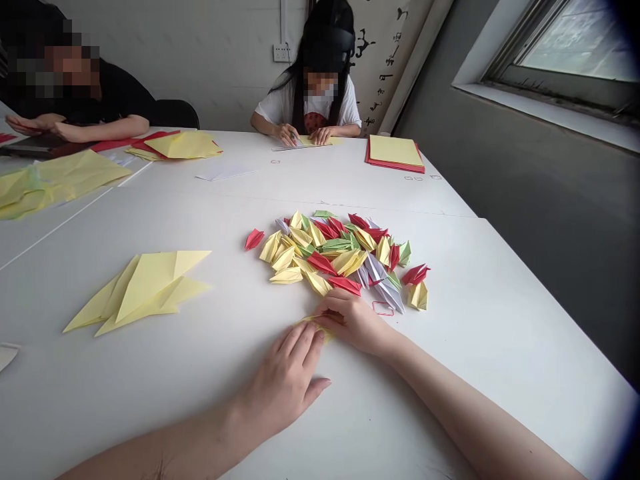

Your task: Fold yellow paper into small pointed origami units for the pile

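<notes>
A small piece of yellow paper lies on the white table, mostly covered by my hands. My left hand rests flat over its left side, fingers extended and the thumb apart. With bent fingers pinched together, my right hand grips the paper's far right edge. Just beyond my hands is a heap of folded paper pieces in red, yellow, green and pale purple. Several folded yellow sheets overlap on the table to the left.
Across the white table, a person works with a ruler and paper. Another person sits at the far left. Stacked square sheets lie at the back right; more yellow paper lies at the left.
</notes>
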{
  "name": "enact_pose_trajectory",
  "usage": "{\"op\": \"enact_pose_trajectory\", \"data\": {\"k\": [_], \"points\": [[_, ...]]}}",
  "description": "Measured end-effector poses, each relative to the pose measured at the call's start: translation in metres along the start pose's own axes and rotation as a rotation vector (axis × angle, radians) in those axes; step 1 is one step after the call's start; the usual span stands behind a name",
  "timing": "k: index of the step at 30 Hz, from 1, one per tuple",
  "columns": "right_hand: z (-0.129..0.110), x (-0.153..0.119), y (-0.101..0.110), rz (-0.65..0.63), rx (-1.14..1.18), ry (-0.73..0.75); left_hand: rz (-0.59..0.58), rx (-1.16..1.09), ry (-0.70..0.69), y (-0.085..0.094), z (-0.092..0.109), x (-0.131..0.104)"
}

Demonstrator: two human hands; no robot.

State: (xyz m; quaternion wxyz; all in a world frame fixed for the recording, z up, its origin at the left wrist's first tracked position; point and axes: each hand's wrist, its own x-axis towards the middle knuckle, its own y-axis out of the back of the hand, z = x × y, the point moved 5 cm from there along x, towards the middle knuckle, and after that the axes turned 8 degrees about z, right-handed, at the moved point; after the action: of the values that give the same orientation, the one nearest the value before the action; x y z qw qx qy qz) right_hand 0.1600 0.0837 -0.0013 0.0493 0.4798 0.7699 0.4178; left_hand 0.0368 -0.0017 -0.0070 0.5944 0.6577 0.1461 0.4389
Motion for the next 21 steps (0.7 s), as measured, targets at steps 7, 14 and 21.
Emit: {"op": "enact_pose_trajectory", "data": {"k": [7, 14, 21], "points": [[0.002, -0.012, 0.006, 0.033, -0.003, 0.211, -0.015, 0.037, -0.017, 0.0, 0.0, 0.0], [0.002, -0.023, 0.013, 0.045, -0.075, 0.257, -0.054, 0.025, 0.0, -0.002, 0.0, 0.0], [0.003, -0.019, 0.01, 0.058, 0.018, 0.132, -0.072, 0.068, -0.028, -0.002, 0.003, -0.001]]}}
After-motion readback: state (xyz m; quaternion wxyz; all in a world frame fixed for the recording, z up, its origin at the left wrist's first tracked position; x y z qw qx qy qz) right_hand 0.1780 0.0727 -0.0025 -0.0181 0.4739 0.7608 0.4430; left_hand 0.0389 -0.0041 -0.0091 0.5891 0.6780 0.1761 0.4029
